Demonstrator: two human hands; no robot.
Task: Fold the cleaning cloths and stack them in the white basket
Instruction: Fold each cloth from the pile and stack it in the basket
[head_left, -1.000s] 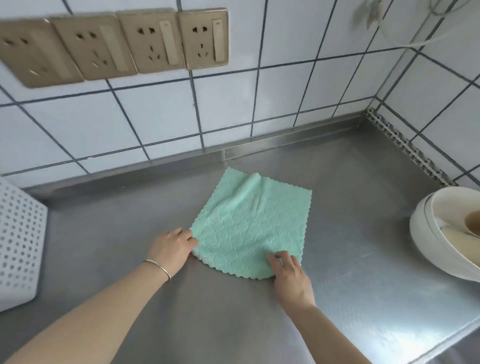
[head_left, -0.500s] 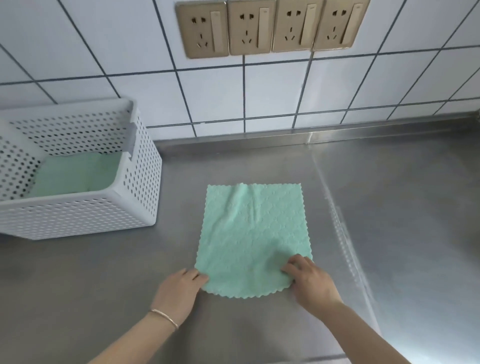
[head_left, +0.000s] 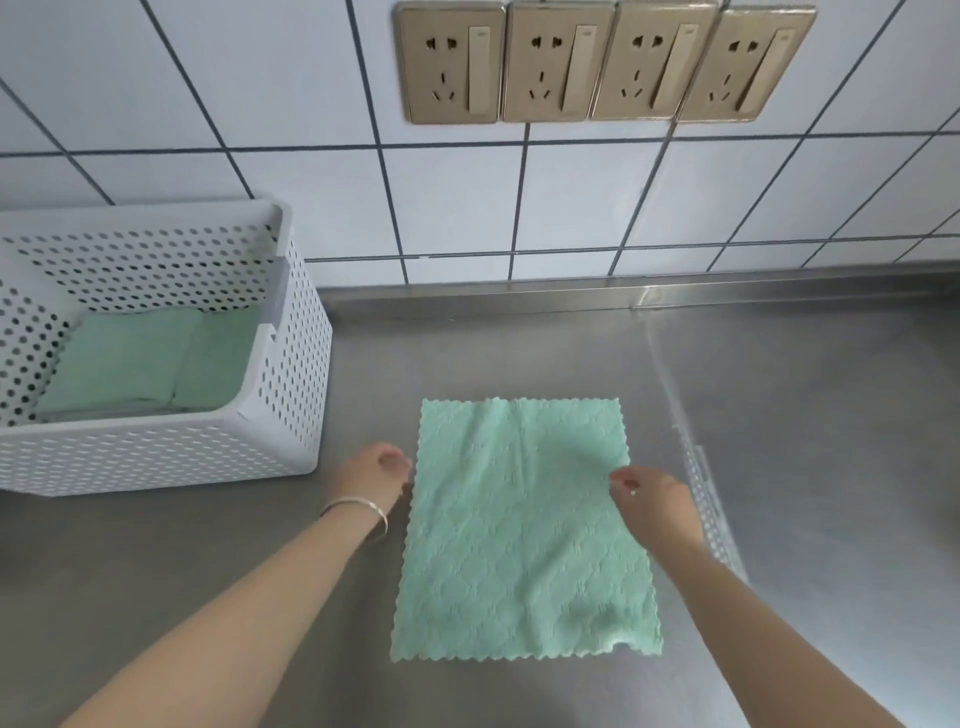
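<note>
A mint-green cleaning cloth (head_left: 519, 525) lies spread flat on the steel counter. My left hand (head_left: 371, 473) sits right at the cloth's left edge with its fingers curled; I cannot tell whether it holds the edge. My right hand (head_left: 652, 501) pinches the cloth's right edge about a third of the way down from the far side. The white perforated basket (head_left: 156, 452) stands to the left against the wall. Folded green cloths (head_left: 135, 364) lie on its bottom.
A white tiled wall with a row of several gold sockets (head_left: 602, 62) rises behind the counter. A raised steel lip (head_left: 623, 293) runs along the wall. The counter (head_left: 805, 441) stretches to the right of the cloth.
The view swung left, bringing the basket into sight. Both hands left the cloth's near corners and moved up along its left and right edges.
</note>
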